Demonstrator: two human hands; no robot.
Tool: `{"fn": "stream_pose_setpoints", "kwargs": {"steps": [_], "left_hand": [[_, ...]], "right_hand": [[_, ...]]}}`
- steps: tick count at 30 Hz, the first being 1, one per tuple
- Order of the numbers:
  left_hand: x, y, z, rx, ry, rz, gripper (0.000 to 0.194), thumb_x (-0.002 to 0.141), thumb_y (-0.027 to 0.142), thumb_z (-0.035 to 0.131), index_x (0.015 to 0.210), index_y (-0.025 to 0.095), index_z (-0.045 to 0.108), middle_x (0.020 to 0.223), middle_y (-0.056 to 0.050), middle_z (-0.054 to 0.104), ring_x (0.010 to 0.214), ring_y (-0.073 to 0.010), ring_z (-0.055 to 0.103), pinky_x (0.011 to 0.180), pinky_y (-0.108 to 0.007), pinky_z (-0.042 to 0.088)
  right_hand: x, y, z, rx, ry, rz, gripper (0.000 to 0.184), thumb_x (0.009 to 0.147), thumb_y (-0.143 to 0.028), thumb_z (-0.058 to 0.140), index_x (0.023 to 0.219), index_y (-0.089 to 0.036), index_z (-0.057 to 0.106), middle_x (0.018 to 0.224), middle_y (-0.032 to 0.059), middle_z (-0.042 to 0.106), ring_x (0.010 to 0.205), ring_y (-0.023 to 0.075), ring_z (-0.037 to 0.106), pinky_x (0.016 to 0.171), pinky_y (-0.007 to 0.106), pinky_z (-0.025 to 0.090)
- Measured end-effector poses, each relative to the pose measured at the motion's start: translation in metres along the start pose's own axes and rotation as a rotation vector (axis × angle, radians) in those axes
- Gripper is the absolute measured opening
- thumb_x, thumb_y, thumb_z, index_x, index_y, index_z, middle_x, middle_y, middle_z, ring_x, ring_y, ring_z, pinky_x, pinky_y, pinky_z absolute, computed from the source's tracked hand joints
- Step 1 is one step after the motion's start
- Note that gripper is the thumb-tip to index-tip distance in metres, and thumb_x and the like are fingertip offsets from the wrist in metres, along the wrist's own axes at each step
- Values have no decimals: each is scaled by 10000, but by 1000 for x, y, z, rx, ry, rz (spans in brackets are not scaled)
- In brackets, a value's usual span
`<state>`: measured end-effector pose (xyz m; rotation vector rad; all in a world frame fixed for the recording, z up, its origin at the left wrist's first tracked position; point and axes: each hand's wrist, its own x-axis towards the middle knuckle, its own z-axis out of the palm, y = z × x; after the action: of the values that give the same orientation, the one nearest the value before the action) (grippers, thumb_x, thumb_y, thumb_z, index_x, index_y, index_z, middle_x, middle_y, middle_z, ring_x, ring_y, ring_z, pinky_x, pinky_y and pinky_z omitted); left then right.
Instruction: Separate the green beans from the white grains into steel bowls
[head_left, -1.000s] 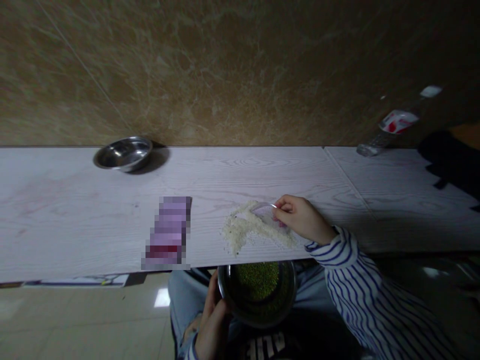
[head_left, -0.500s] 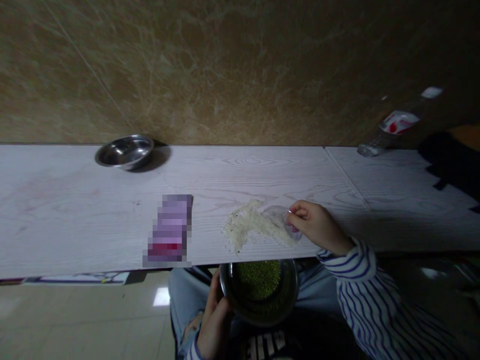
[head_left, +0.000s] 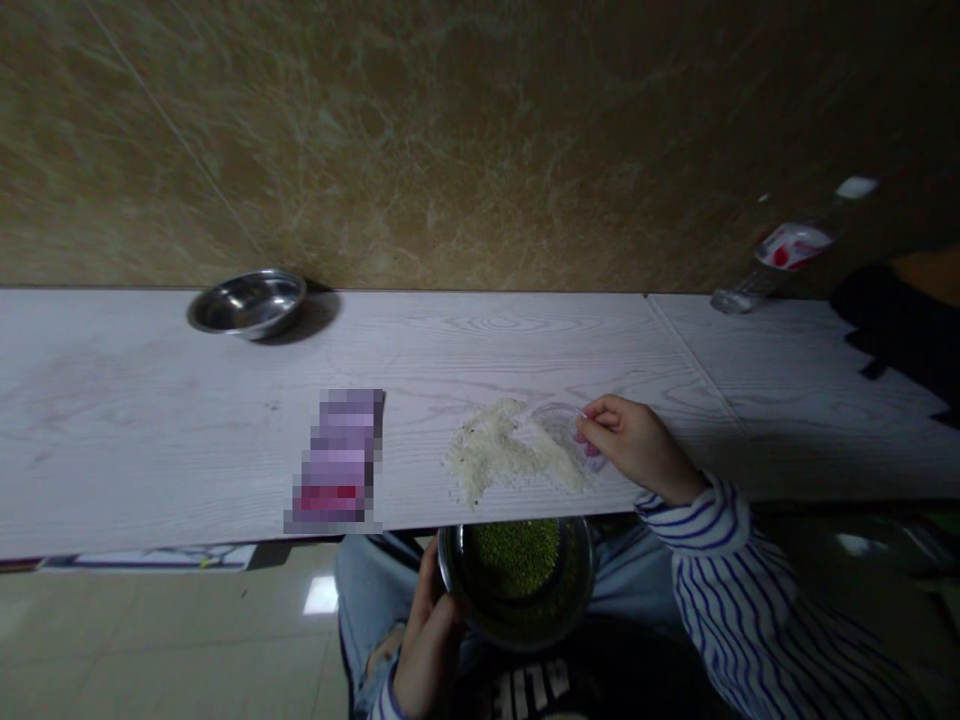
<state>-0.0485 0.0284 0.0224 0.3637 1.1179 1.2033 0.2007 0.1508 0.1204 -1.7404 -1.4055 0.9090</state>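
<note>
My left hand (head_left: pixel 429 640) grips the left rim of a steel bowl (head_left: pixel 581 610), held over my lap just below the table edge. Green mung beans (head_left: pixel 521 555) lie in this bowl. On the white wood-grain table (head_left: pixel 420 360), my right hand (head_left: pixel 626 440) pinches the edge of a clear round plastic lid (head_left: pixel 559 415). The lid rests at the right side of a spread heap of white rice grains (head_left: pixel 499 450). A few dark specks show among the grains. The right fingers are closed on the lid's rim.
A second steel bowl (head_left: pixel 251 305) sits at the back left by the marbled wall (head_left: pixel 450 150). A blurred-out purple rectangle (head_left: pixel 337 460) lies left of the rice. A clear bottle with a red and white label (head_left: pixel 787 245) and a dark bag-like object (head_left: pixel 892 320) are at right.
The right hand and lid have shifted only very slightly at the rice's right side. Left hand and bean bowl stay nearly in place; the whole view has drifted a little.
</note>
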Motion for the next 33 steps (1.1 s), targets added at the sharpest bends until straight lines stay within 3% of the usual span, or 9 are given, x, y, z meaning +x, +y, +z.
{"fn": "stream_pose_setpoints", "kwargs": {"steps": [7,11,19,28,33], "left_hand": [[-1,-1,-4,-8,20,-33,537,720,240,697,1251,305,652,1282,-24,692,1352,-311,466,1130,-435,338],[0,-1,-7,-20,9,-30,551,722,244,702,1266,301,638,1341,-25,653,1367,-314,444,1142,-456,311],[2,-2,-5,-44,-47,-22,580,710,267,713,1282,295,625,1290,-38,678,1377,-303,427,1140,-433,307],[3,-3,-9,13,-60,-44,672,711,263,638,1374,307,536,1375,-47,612,1364,-315,433,1088,-459,373],[4,-6,-13,14,-80,-38,729,708,289,664,1415,290,488,1374,-73,610,1366,-337,428,1086,-485,371]], "right_hand": [[-2,-10,28,63,-143,3,43,753,-230,580,732,-196,565,657,27,695,535,134,628,490,230,478],[-7,-19,29,75,-213,-22,77,771,-259,588,733,-192,579,673,35,706,564,136,643,498,227,476],[-6,-10,13,60,-112,46,55,758,-232,600,725,-193,579,635,23,700,495,125,613,466,227,461],[-17,-23,39,46,-209,20,68,786,-254,577,748,-198,571,665,33,703,529,138,625,480,238,468],[-24,-29,40,33,-244,-8,91,794,-280,581,754,-198,585,676,38,704,557,148,637,501,247,478]]}}
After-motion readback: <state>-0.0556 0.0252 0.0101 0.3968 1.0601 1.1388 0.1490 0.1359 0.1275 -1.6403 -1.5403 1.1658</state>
